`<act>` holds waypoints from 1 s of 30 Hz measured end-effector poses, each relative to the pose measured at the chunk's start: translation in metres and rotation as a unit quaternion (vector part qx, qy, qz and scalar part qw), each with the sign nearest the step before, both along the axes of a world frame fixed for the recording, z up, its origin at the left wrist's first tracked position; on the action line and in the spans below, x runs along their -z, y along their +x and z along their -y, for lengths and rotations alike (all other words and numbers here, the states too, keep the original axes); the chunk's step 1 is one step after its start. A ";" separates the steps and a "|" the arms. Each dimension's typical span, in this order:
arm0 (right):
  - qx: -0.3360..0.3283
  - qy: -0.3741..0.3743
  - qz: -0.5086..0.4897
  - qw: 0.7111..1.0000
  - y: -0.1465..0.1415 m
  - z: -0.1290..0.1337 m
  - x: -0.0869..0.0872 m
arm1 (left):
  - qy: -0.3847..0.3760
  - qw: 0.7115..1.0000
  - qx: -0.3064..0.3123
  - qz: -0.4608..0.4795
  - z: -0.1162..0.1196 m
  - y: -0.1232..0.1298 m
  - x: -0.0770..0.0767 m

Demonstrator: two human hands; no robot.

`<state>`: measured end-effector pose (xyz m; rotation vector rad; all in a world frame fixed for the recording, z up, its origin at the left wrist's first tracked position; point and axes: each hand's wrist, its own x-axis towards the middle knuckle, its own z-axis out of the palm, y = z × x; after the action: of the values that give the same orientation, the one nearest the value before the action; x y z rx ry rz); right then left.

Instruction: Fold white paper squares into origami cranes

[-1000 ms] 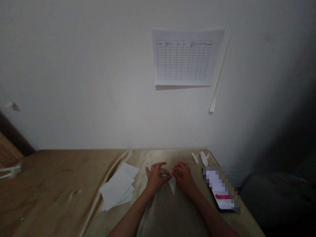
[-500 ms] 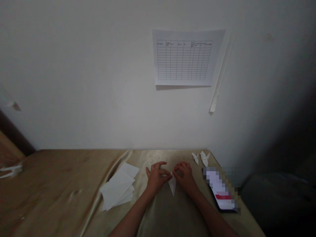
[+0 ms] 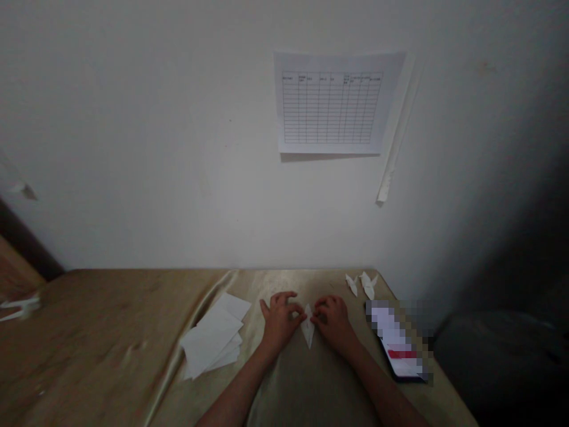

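A small folded white paper [image 3: 308,333], shaped like a narrow kite, lies between my hands with one point toward me. My left hand [image 3: 281,319] pinches its left edge with thumb and forefinger, the other fingers bent above. On the opposite side, the thumb and forefinger of my right hand [image 3: 332,318] are closed at the paper's right edge. Two folded paper figures [image 3: 351,284] with wing-like points rest at the table's far right corner, beyond my right hand. To the left of my left hand is a loose pile of white paper sheets [image 3: 213,338].
A phone [image 3: 402,367] with a lit, blurred-out screen lies near the right edge of the cloth-covered table [image 3: 106,344]. Behind the table rises a wall with a printed grid sheet [image 3: 329,107] on it. White scraps [image 3: 20,307] are at the far left.
My hands have drawn slightly apart, and more of the folded paper's upper part shows between them. Its lower point has shifted a little up and left.
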<state>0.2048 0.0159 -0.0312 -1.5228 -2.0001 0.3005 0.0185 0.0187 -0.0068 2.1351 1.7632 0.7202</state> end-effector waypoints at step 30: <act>0.077 -0.006 0.133 0.988 -0.019 0.010 -0.001 | -0.043 0.998 0.018 -0.048 0.003 -0.006 -0.002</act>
<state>0.1859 0.0059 -0.0306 -1.7909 -2.0665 0.0467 0.0129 0.0158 -0.0049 2.1709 1.7644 0.5301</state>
